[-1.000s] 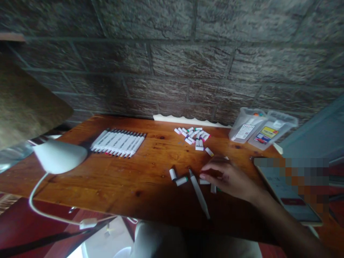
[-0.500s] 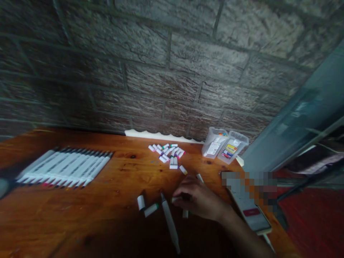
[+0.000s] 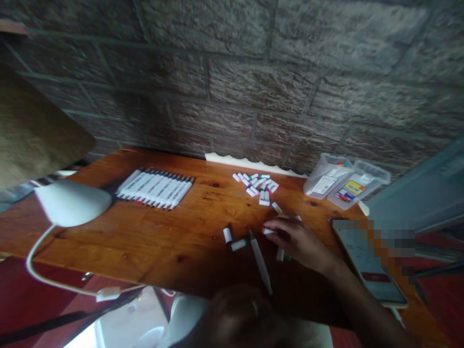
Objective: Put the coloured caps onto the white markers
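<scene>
Head view: right hand (image 3: 299,240) has fingers (image 3: 286,223) curled together over a white marker cap (image 3: 268,231), grip unconfirmed; a long white marker (image 3: 259,261) lies just left on the worktop (image 3: 90,241); left hand (image 3: 237,314) is blurred, its fingers indeterminate.

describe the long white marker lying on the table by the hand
The long white marker has a slim barrel that looks like plastic, and its far end narrows to a dark tip, with no cap on it. It lies flat on the wooden table, slanting toward the person. The right hand is beside it, not touching it, and two white caps lie to its left. Only the table appears to touch it.
</scene>
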The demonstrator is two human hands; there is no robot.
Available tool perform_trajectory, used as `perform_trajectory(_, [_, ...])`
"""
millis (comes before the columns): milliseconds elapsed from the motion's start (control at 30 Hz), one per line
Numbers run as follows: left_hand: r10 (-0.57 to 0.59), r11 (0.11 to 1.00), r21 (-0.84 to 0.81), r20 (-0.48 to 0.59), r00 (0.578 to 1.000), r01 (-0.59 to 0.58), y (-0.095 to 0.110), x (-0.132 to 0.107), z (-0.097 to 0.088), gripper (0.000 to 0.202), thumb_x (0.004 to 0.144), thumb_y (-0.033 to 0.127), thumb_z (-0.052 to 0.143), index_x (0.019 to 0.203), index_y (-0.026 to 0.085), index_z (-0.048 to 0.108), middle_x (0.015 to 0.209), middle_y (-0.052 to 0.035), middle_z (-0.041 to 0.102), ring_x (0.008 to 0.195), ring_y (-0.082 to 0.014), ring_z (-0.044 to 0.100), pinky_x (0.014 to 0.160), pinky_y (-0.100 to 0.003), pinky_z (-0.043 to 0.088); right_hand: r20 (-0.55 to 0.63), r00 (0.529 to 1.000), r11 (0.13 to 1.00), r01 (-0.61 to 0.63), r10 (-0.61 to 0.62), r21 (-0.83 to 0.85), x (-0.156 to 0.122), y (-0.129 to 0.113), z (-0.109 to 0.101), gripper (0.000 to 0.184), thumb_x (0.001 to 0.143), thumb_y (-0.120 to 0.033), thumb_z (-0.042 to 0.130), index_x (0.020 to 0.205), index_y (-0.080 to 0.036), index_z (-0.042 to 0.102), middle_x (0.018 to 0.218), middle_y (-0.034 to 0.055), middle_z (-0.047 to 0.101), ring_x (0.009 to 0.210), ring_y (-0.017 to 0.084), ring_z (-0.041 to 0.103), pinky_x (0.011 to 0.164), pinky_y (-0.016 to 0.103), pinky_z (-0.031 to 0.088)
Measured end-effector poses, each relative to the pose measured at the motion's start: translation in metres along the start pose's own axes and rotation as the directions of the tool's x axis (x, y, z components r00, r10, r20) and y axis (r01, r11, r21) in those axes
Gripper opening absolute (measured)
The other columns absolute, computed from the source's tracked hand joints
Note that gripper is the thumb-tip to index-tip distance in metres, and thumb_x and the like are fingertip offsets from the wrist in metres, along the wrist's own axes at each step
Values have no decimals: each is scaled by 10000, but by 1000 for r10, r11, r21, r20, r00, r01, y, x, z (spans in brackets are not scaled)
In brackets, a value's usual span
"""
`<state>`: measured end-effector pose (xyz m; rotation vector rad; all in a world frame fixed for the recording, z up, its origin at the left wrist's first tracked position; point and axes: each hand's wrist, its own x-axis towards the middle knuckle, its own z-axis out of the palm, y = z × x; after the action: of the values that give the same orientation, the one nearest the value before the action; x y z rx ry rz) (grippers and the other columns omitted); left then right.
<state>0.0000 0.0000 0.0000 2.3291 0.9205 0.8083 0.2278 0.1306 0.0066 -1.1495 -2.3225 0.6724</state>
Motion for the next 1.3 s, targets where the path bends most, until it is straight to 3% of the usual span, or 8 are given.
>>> perform_trajectory(100, [-156,970,177,-59,986,164,-18,28,-8,340,1030,362,430,1213,214,675,926,-80,723,833,-221,679,770,-376,572,-47,999,999,-8,10,36,-1,-3,-4,237,974,-357,566,1114,-220,700,1094,53,693,1039,149,640,935,291,501])
perform_trajectory(233, [-264,911,359,127,956,203,-25,54,-5,286,1006,366,463,1122,259,702,839,-44,724,742,-241,688,659,-354,546,-137,990,995,-29,42,97,-1,-7,-7,232,955,-385,593,1090,-227,696,1067,41,694,988,137,651,887,269,510])
perform_trajectory(367, [-345,896,367,220,912,250,-21,66,1,273,1000,396,476,996,225,689,932,-52,731,860,-267,716,762,-420,575,-222,961,950,-95,166,298,0,-8,-4,278,915,-417,640,1089,-204,682,999,43,698,877,123,650,809,250,524])
perform_trajectory(700, [-521,789,534,317,793,305,-1,110,-17,397,905,180,454,1270,115,599,1039,-171,722,957,-356,718,821,-516,575,-333,784,695,-166,523,700,12,-3,-13,491,761,-504,748,1113,-164,700,885,31,666,725,85,562,687,226,473])
perform_trajectory(867, [-557,775,523,299,775,356,-6,114,-21,453,886,173,407,1305,82,554,1103,-194,698,1064,-351,685,909,-502,535,-291,773,587,-127,563,800,15,-6,-15,509,717,-505,770,1069,-148,687,756,-12,605,606,51,482,569,200,381])
perform_trajectory(967, [-503,851,336,297,812,404,-20,108,-34,294,910,269,434,1132,142,578,998,-119,701,991,-284,682,882,-413,521,-307,756,534,-66,579,843,16,-9,-15,469,697,-487,782,1007,-157,661,683,-42,554,565,44,458,532,190,348])
perform_trajectory(1067, [-406,885,-94,324,855,456,-32,109,-57,261,935,406,493,1056,177,523,893,-47,694,822,-171,658,745,-268,499,-306,713,433,4,631,901,23,-11,-19,437,677,-482,787,933,-172,613,606,-72,489,502,35,393,483,186,288])
perform_trajectory(1300, [-331,505,-730,327,885,460,-39,148,-84,495,839,371,689,1215,85,542,910,-124,751,739,-139,683,690,-214,498,-231,706,186,142,670,972,66,-25,-46,397,605,-353,821,855,-158,583,675,-61,509,536,13,364,482,152,256])
